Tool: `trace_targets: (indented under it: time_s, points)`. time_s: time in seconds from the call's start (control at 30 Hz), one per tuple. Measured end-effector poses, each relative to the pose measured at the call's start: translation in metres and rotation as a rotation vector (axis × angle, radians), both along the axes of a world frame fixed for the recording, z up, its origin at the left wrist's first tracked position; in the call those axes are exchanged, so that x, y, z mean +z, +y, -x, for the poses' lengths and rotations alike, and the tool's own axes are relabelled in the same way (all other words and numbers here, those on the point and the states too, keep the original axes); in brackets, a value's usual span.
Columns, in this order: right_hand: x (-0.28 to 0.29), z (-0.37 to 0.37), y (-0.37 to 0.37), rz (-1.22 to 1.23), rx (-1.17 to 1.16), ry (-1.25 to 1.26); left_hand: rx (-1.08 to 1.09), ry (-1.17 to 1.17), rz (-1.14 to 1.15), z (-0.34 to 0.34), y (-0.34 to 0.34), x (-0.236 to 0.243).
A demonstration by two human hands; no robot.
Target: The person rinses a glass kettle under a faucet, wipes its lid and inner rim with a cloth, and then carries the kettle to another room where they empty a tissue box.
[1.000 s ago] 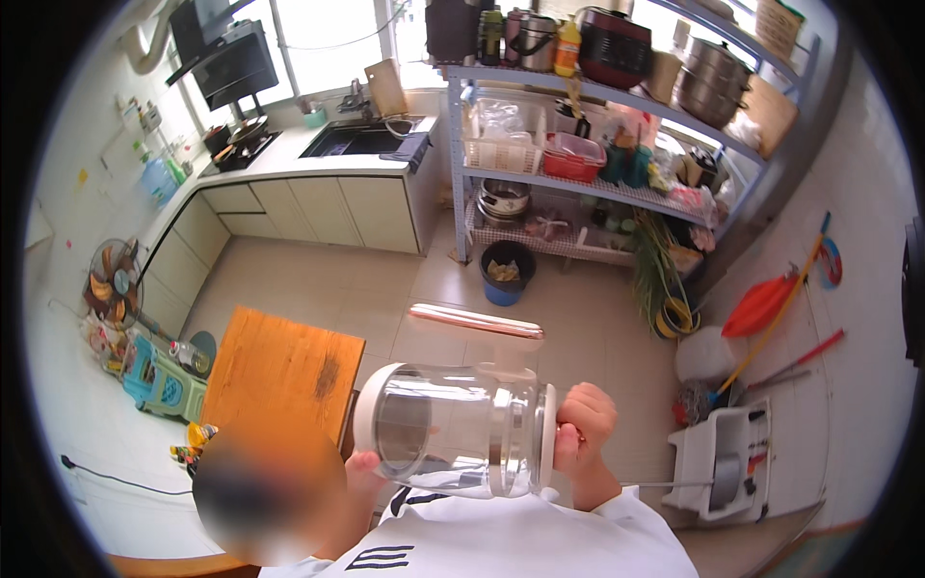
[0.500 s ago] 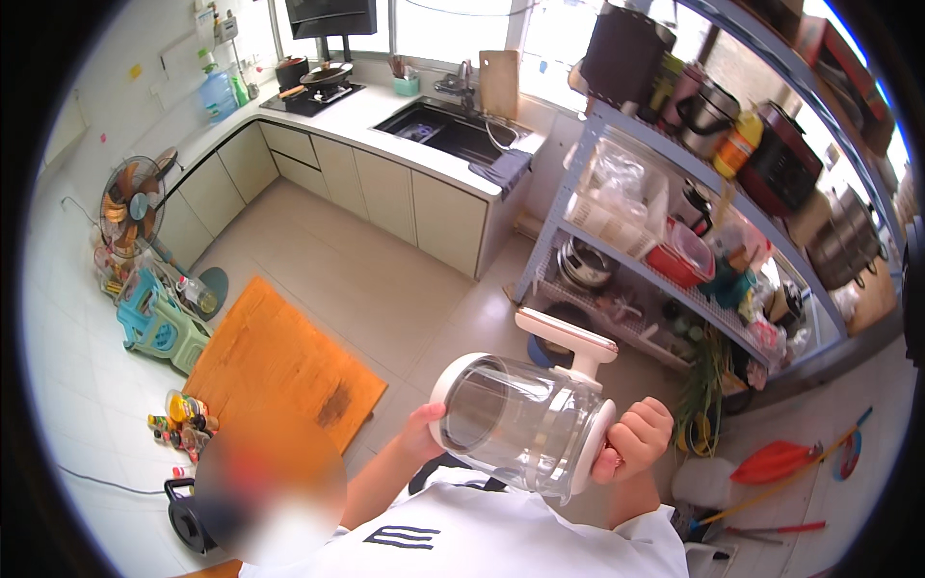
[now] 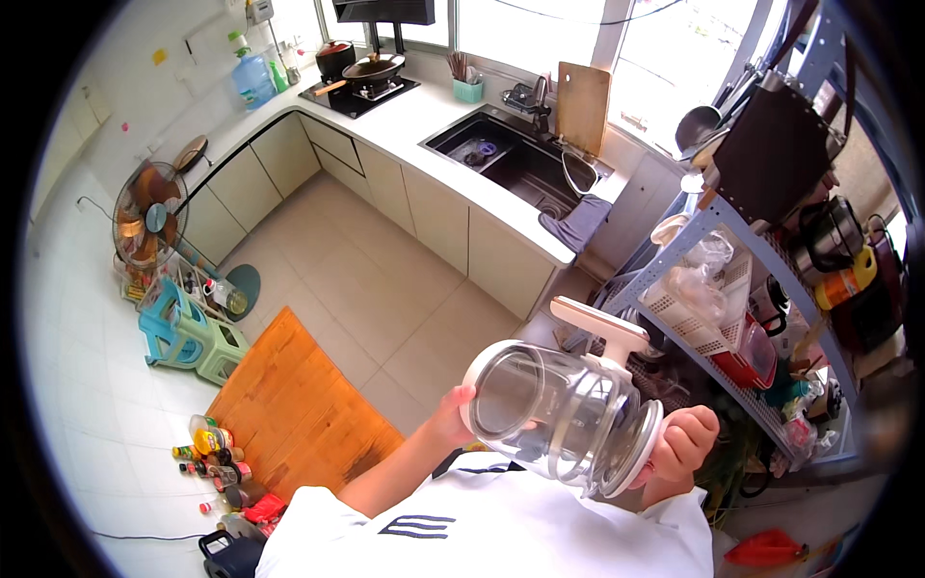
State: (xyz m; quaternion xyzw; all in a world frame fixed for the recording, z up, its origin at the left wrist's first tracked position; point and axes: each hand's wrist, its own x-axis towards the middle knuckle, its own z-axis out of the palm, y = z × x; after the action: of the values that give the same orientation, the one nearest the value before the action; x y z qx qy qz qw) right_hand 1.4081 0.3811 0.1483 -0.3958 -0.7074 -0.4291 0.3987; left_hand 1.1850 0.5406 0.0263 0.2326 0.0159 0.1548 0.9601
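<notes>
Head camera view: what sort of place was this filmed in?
Most likely a home kitchen: a black rectangular sink set in a long white counter, and a flat black hob bearing a lidded dark pan.

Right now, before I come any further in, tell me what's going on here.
A person is holding a clear jug on its side, tilted, in front of the chest. The left hand is at its white-rimmed base and the right hand grips the lid end. The pale handle points away from the body. A wooden table stands to the left, and the sink is farther off.
</notes>
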Motion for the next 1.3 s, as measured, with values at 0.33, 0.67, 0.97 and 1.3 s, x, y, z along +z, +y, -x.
trace_targets:
  time_s: [0.33,0.67,0.97,1.3]
  points:
    - [-0.083,-0.170,0.211,0.114,0.390,1.048,0.186,-0.021,0.171,-0.118,0.148,-0.007]
    - [-0.238,-0.211,0.420,0.636,0.679,2.354,0.381,-0.085,0.351,-0.156,0.304,0.000]
    - [-0.253,-0.233,0.559,1.296,0.109,1.653,0.379,-0.120,0.430,-0.211,0.447,-0.030]
    - [-0.305,-0.174,0.797,1.430,-0.404,0.704,0.320,-0.054,0.446,-0.171,0.648,-0.057]
